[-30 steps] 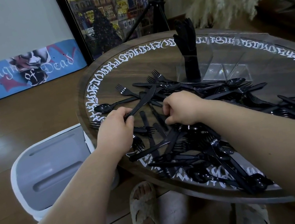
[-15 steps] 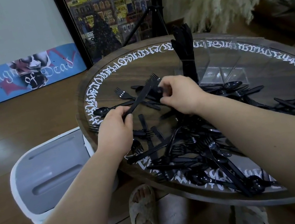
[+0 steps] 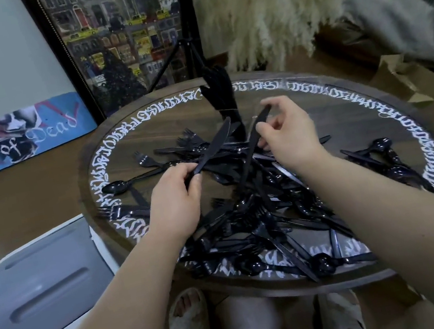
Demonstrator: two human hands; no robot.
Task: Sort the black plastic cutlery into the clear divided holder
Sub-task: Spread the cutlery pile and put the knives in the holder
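A heap of black plastic cutlery (image 3: 265, 213) covers the round wooden table (image 3: 376, 119). My left hand (image 3: 175, 200) grips the handle of a black knife (image 3: 214, 146), its blade slanting up toward the far side. My right hand (image 3: 288, 134) pinches a second black knife (image 3: 253, 139) near its upper end, lifted above the heap. Behind both knives, the clear divided holder (image 3: 253, 120) stands at the table's far middle, mostly hidden and hard to make out. A bundle of black knives (image 3: 219, 91) stands upright in its left compartment.
A grey and white bin lid (image 3: 40, 288) sits on the floor left of the table. A skateboard deck (image 3: 14, 139) and a framed picture (image 3: 116, 45) lean against the wall. A tripod (image 3: 187, 50) stands behind the table. My slippered feet (image 3: 189, 325) show beneath the table.
My right hand has risen from the heap toward the holder with a knife pinched in it. My left hand keeps its knife and has shifted slightly. The camera has tilted.
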